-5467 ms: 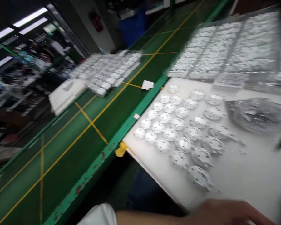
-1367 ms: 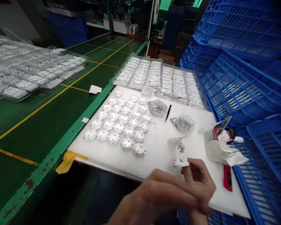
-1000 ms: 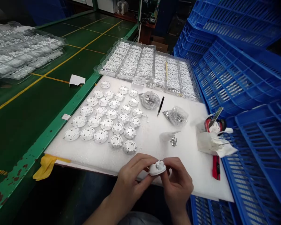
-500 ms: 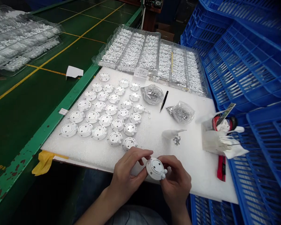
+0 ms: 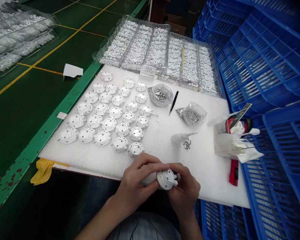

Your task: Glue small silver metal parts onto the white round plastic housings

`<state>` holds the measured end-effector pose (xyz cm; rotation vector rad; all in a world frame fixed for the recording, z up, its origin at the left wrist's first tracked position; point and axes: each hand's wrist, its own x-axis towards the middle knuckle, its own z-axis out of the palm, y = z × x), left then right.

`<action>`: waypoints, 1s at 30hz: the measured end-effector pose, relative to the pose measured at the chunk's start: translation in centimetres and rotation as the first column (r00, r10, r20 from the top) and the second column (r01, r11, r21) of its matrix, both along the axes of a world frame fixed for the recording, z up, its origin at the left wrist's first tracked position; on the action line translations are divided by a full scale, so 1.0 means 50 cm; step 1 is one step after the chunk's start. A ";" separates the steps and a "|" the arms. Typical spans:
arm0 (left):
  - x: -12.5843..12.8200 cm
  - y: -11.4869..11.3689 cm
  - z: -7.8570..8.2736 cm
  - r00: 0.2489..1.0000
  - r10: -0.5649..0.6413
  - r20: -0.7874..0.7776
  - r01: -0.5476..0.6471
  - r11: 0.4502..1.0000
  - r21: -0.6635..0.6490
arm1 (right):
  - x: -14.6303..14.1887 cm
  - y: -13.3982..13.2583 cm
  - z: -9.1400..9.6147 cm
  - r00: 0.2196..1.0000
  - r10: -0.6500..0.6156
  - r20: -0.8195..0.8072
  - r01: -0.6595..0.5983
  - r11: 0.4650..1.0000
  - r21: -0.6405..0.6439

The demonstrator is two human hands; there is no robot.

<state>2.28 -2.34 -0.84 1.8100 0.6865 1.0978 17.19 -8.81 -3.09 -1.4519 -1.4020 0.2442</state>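
Between my two hands, above the near edge of the white foam board (image 5: pixel 155 150), is a small round white part (image 5: pixel 165 179) with two dark dots on its oval face and small knobs at its right side. My left hand (image 5: pixel 140 176) grips its left edge, thumb below and fingers reaching over the top. The fingers of my right hand (image 5: pixel 185 186) close on its right side by the knobs. Several similar round white parts (image 5: pixel 109 124) lie in rows on the left of the board. A small translucent bottle (image 5: pixel 179 138) lies beside a pile of tiny metal pieces (image 5: pixel 187 144).
Two clear bags of small metal pieces (image 5: pixel 162 95) (image 5: pixel 194 114) and black tweezers (image 5: pixel 173 102) lie further back. Compartment trays (image 5: pixel 168 55) of white pieces stand behind. At right are a tool holder (image 5: pixel 222 146), a red cutter (image 5: pixel 233 172) and blue crates (image 5: pixel 255 60).
My left fingers have come down over the top of the white part, and my right index finger now reaches across it. The part is tilted more, and the view has shifted slightly.
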 end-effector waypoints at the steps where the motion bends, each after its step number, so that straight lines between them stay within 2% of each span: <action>1: -0.002 0.002 0.000 1.000 -0.016 -0.008 0.016 1.000 -0.003 | 0.000 0.000 0.001 1.000 0.003 0.012 -0.003 1.000 0.003; 6: -0.013 0.004 -0.005 0.996 -0.082 0.033 0.085 0.991 -0.106 | -0.001 0.005 0.007 0.996 0.054 0.065 -0.054 0.998 -0.012; 10: -0.022 0.005 -0.008 0.989 0.017 0.146 0.009 0.984 -0.177 | -0.006 0.014 0.018 0.990 0.068 0.125 -0.063 0.997 -0.039; 16: -0.022 0.006 0.000 0.990 0.125 0.062 -0.123 0.992 -0.041 | -0.009 0.018 0.023 0.984 0.047 0.170 -0.049 0.999 0.007; 20: -0.018 0.004 0.006 0.983 0.170 0.063 -0.168 0.985 -0.031 | -0.009 0.018 0.023 0.982 0.056 0.178 -0.057 0.998 0.003; 30: -0.018 0.008 0.024 0.977 0.212 0.016 -0.213 0.976 0.037 | -0.010 0.020 0.026 0.975 0.049 0.218 -0.049 0.999 -0.009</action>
